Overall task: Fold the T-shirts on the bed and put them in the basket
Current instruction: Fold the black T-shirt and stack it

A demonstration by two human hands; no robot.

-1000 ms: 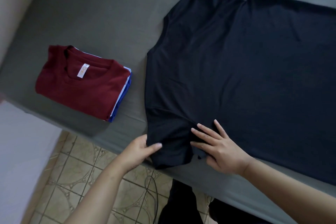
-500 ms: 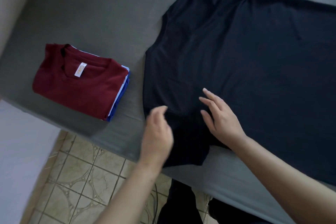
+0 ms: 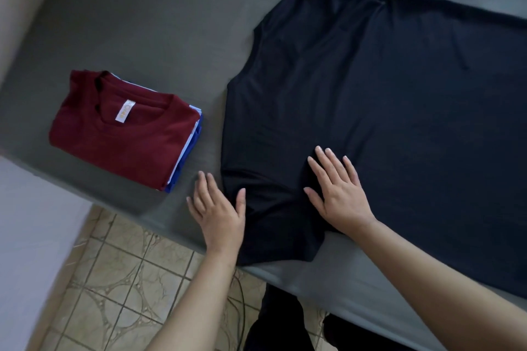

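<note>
Two hands lie flat in the head view, fingers straight and spread, holding nothing. The right hand (image 3: 339, 194) presses the navy T-shirt (image 3: 385, 111), spread across the bed (image 3: 148, 23) from centre toward 3 o'clock. The left hand (image 3: 219, 212) rests at the near sleeve's edge, around 6 o'clock. Folded shirts (image 3: 125, 131), maroon on top, sit at 9 o'clock.

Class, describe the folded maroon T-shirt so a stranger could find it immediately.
Start at the grey bed, near its left edge. A small stack of folded shirts lies there; the maroon T-shirt tops it, collar label showing, unlike the big dark T-shirt spread flat beside it.
</note>
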